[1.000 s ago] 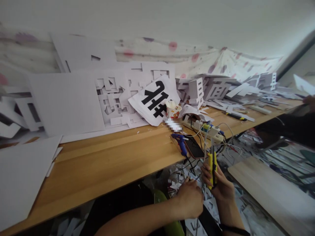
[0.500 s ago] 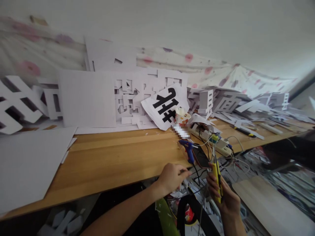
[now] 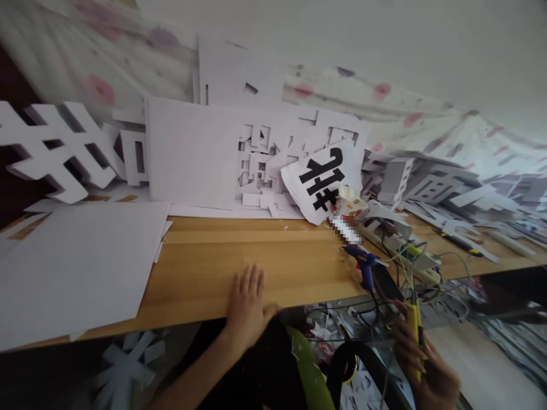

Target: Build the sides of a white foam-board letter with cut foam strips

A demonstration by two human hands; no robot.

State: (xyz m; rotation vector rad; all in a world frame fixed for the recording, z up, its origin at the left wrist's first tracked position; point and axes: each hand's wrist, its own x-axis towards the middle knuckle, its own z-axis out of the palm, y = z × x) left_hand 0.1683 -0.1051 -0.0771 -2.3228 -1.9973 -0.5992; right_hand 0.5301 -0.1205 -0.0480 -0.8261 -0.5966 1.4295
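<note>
My left hand lies flat on the front of the wooden table, its fingers stretched out and holding nothing. Low on the right, past the table's front edge, my right hand is wrapped round a yellow utility knife, held upright with its tip pointing up. Between the hands, nearer the right one, a blue glue gun lies on the table. A dark phone rests beside it, close to the knife.
A large white board covers the table's left side. White cut-out characters and a plain panel lean at the back. A printed sheet, paper cup and power strip stand right of centre. Scraps litter the floor.
My left hand has moved left and come down flat on the table, its fingers now spread. My right hand still grips the knife. The view has turned left.
</note>
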